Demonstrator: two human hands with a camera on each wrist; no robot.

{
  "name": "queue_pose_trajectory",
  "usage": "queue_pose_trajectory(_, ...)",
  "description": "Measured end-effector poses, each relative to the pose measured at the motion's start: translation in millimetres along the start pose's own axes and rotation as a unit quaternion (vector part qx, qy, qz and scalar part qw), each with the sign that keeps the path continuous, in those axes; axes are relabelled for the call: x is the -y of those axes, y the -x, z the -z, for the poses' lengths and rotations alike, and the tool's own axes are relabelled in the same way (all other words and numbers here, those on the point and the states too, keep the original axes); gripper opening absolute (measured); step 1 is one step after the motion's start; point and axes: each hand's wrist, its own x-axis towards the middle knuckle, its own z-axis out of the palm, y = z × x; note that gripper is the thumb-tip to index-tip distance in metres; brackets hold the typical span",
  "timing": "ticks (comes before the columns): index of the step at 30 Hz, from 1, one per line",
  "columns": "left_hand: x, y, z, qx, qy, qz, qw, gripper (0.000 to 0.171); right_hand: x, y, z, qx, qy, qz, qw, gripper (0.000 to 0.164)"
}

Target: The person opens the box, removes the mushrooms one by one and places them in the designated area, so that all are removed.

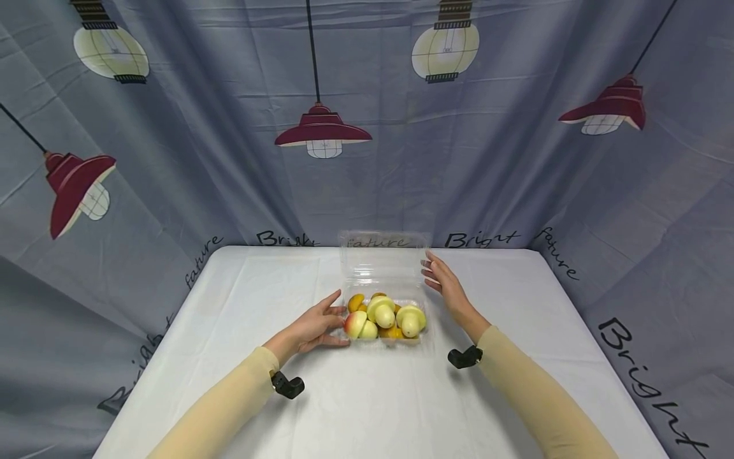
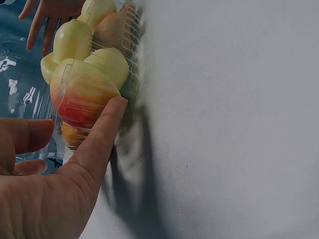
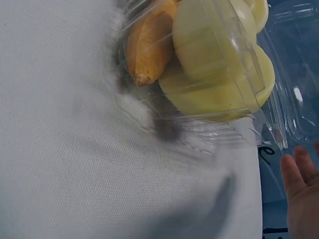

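A clear plastic clamshell box (image 1: 395, 342) stands on the table with its lid (image 1: 383, 262) raised at the back. Inside it sit a red-and-yellow fruit (image 2: 82, 99), several pale yellow-green, rounded pieces (image 1: 381, 312) and some smaller orange pieces (image 3: 149, 47). My left hand (image 1: 316, 325) is at the box's left side, thumb and fingers spread; in the left wrist view the thumb lies against the wall beside the red-and-yellow fruit. My right hand (image 1: 450, 290) reaches up near the lid's right edge with extended fingers; whether they touch the lid I cannot tell.
A white cloth covers the table (image 1: 355, 408) under the box. Behind and at both sides hangs a grey-blue curtain (image 1: 378, 191) printed with lamps and lettering. A black wrist camera (image 1: 287, 386) is worn on the left wrist, another (image 1: 464, 357) on the right.
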Motion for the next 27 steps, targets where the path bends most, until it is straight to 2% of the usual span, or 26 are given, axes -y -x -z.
queue_pose_trajectory(10,3.1,4.9,3.2,0.001,-0.025,0.001,0.9997,0.079,0,-1,-1,-0.002,-0.028,-0.033,0.999,0.063)
queue_pose_trajectory(14,3.5,7.4,4.6,0.010,-0.029,-0.001,0.9995,0.081,-2,-2,-1,0.003,-0.056,-0.052,0.997,0.065)
queue_pose_trajectory(21,4.5,11.9,6.3,0.024,-0.035,0.003,0.9991,0.084,-4,-3,-2,0.008,-0.075,-0.089,0.993,0.069)
queue_pose_trajectory(27,4.4,13.0,8.1,0.034,-0.035,0.000,0.9988,0.085,-8,-2,-2,0.013,-0.109,-0.105,0.988,0.074)
